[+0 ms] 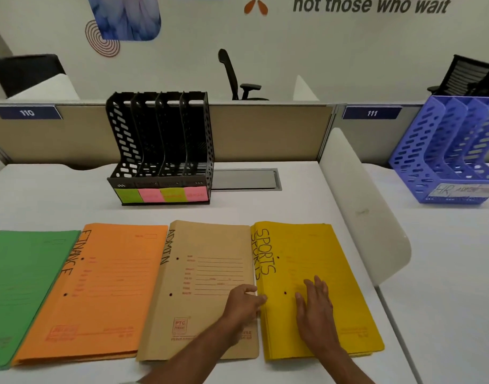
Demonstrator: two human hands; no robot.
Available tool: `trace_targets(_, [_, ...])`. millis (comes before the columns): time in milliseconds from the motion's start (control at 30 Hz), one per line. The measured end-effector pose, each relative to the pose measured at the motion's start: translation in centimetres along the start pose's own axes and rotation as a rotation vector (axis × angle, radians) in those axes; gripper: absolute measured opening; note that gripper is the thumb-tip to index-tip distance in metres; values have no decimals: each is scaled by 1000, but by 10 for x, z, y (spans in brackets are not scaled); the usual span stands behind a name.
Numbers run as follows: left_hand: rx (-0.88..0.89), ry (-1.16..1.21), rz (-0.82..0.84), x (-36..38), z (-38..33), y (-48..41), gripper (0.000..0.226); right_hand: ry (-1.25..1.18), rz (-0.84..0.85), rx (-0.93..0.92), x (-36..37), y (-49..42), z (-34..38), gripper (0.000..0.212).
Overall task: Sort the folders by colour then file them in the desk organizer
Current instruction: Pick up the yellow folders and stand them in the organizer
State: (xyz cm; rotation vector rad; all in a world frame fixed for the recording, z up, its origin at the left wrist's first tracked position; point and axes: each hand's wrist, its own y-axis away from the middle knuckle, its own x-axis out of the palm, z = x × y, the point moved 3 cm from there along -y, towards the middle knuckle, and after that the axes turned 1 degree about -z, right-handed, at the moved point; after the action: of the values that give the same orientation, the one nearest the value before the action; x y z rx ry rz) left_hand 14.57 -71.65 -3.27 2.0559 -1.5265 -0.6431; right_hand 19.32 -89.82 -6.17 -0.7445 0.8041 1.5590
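Desk (pixel 71 189) edge — green folder (pixel 27 286) cropped

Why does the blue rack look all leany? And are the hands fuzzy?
Head view: the wide lens stretches things near the edges, so the blue rack seems to lean. In the same view the left hand and right hand look slightly smeared, the small print on the brown folder is soft, the big marker words stay readable, and the light is even with faint shadows.

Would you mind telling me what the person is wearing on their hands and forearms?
Nothing shows: the left hand and right hand are gloveless, with no ring, watch or bracelet visible; the left forearm and right forearm are bare, no sleeve clearly in frame.
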Motion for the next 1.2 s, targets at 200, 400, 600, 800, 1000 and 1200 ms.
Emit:
trace_targets(200, [-60, 66, -25, 12, 5, -4, 35, -90, 29, 39, -1, 2, -11, 47])
trace_targets(400, [-60, 70, 56, 27, 5, -1, 25, -118, 37, 32, 2, 2, -16, 46])
trace_targets(600, [-9, 167, 62, 33, -4, 6, 25, -163, -11, 29, -10, -4, -13, 43])
trace_targets(800, [99, 337, 55, -12, -17, 15, 23, -246, -127, 99, -38, -34, -6, 45])
trace_targets(1000, [260, 413, 50, -87, -38, 32, 28, -521, -104, 213, -40, -60, 34, 51])
trace_targets(1200, [378, 374, -10, -144, -55, 43, 42, -728, -99, 207, -18, -71, 96, 47])
